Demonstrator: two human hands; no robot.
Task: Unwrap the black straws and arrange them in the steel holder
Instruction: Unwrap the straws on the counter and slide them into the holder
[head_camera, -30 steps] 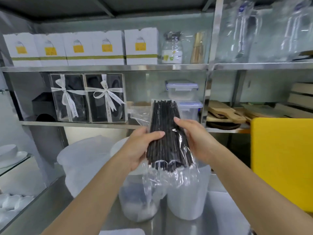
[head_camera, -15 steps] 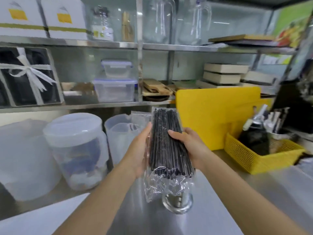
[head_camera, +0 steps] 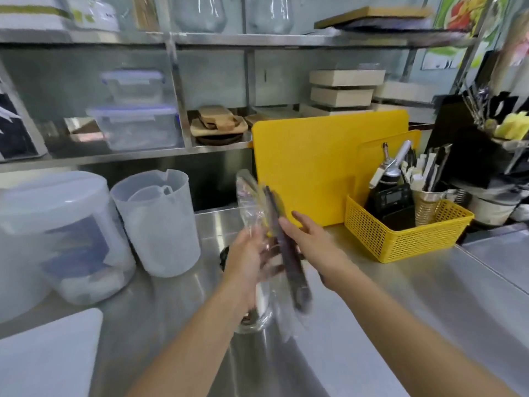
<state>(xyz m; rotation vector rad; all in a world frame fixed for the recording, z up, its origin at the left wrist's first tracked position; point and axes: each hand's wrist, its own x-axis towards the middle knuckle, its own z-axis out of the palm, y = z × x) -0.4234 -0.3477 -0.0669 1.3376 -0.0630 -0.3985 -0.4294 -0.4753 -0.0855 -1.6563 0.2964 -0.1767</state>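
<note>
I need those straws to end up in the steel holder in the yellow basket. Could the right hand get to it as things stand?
Probably yes. The steel holder stands in the yellow basket to the right of the right hand, with only bare counter between; but both hands are busy with the straw pack.

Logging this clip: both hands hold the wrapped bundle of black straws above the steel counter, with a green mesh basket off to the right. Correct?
Not quite. The head view shows the basket is yellow, not green. Otherwise right: the left hand and right hand hold the wrapped black straws above the steel counter.
</note>
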